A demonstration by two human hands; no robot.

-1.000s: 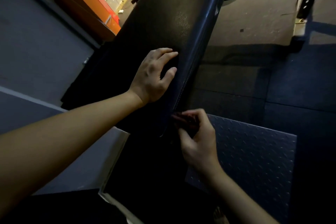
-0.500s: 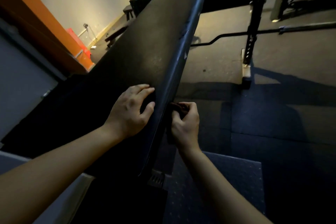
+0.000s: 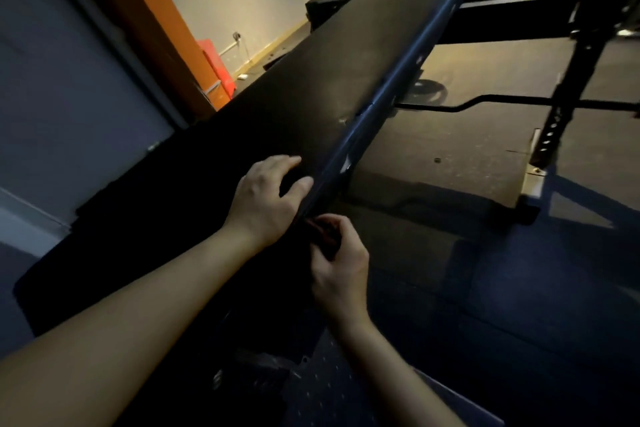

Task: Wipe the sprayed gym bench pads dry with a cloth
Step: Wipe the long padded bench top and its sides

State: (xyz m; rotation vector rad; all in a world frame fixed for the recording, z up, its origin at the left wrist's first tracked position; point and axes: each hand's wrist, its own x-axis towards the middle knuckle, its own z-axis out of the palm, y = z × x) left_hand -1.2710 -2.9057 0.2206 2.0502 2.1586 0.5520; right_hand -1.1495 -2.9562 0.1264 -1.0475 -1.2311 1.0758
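Long black vinyl gym bench pad (image 3: 346, 80): left hand (image 3: 266, 198) rests relaxed on top; right hand (image 3: 341, 263) clutches dark reddish cloth (image 3: 323, 230) at near right edge. Far stretch probably unwiped.

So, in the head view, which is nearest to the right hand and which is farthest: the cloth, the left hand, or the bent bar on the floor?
1. Cloth: gripped in the right hand itself, at the right edge of the bench pad.
2. Left hand: just up and to the left, resting on top of the pad.
3. Bent bar: on the floor, well ahead to the right.
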